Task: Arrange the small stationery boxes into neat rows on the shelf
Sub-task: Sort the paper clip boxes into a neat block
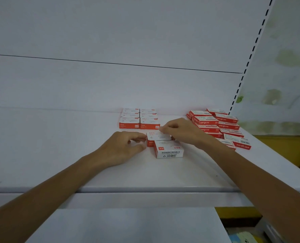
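You're mid-placement: your left hand (pixel 126 148) and right hand (pixel 179 132) each pinch an end of one small box (pixel 159 136) with curled fingers; next, likely, square it against the far rows (pixel 139 122).

red-and-white boxes (pixel 139 118) in two rows at shelf (pixel 58 155) back, loose boxes (pixel 168 149) in front

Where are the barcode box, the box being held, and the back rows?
barcode box (pixel 169 148): head view, on its top face.
held box (pixel 159 135): head view, on its white top face.
back rows (pixel 129 121): head view, on the front-left box's top.
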`<action>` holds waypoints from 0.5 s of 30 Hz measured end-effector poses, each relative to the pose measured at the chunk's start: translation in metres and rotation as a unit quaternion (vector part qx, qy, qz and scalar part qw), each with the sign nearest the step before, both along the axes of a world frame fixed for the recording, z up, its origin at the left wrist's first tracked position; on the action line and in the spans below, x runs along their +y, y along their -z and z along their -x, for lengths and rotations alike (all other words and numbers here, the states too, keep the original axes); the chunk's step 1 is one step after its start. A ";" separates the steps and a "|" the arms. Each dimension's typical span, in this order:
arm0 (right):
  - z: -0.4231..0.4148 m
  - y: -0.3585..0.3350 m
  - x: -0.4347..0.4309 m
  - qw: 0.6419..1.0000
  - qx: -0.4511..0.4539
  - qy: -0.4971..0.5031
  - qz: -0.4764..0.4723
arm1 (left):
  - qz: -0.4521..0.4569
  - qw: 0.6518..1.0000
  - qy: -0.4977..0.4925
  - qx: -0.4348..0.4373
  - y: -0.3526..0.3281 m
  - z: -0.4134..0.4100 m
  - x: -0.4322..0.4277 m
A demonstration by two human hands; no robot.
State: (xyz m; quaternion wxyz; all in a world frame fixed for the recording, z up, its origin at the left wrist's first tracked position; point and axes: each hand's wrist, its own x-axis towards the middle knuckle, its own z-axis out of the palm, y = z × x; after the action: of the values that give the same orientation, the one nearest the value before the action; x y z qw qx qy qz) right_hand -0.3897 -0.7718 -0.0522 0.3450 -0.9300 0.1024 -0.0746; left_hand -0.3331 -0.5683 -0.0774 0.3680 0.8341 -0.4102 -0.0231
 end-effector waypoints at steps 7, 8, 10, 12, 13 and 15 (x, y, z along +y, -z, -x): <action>-0.006 -0.007 0.018 0.999 0.020 0.008 0.050 | 0.014 0.999 -0.033 0.019 -0.001 -0.001 0.002; -0.007 -0.007 0.018 0.999 0.024 0.003 0.041 | 0.014 0.999 -0.034 0.019 -0.001 -0.001 0.002; -0.007 -0.007 0.017 0.999 0.035 -0.004 0.024 | 0.013 0.999 -0.035 0.022 -0.001 -0.002 0.002; -0.008 -0.007 0.018 0.999 0.033 -0.005 0.024 | 0.010 0.999 -0.034 0.027 -0.001 -0.003 0.003; -0.008 -0.006 0.018 0.999 0.023 -0.003 0.032 | 0.010 0.999 -0.033 0.034 -0.001 -0.003 0.003; -0.008 -0.003 0.021 0.998 -0.010 0.004 0.057 | 0.016 0.998 -0.029 0.049 -0.003 -0.002 0.004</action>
State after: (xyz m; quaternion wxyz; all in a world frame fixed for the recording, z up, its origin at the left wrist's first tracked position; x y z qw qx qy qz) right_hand -0.3813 -0.7511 -0.0495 0.2919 -0.9471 0.0977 -0.0913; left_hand -0.3309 -0.5638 -0.0744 0.4012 0.8375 -0.3680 -0.0469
